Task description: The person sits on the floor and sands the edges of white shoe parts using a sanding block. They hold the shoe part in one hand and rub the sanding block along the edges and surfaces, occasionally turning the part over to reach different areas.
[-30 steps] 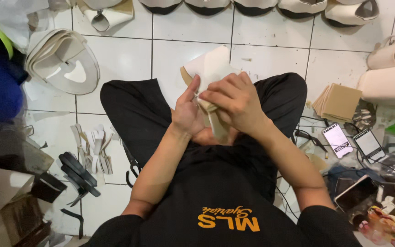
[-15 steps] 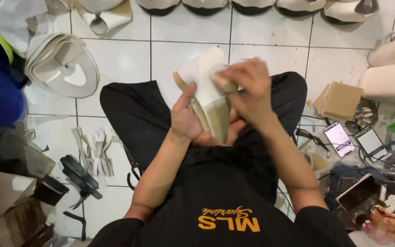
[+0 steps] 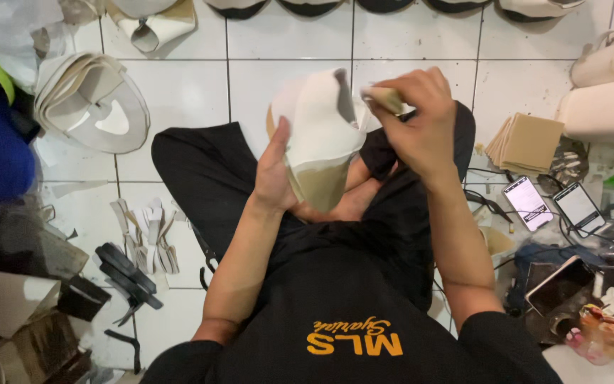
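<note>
The left hand (image 3: 278,178) is cupping the cream shoe-upper piece (image 3: 321,131) above the lap, its grip closed on the lower edge, while the right hand (image 3: 421,128), now raised from the piece's middle to its top edge, is pinching a small tan block (image 3: 384,98), suggesting the rubbing is advancing upward.

Matt cream leather-like piece (image 3: 321,128); glossy white floor tiles (image 3: 278,78); black cloth trousers (image 3: 200,171).

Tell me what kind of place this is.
Likely a small shoemaking workshop on a tiled floor: stacked cream cut pieces, rolls of material, and the left hand holding a cream shoe-upper piece.
</note>
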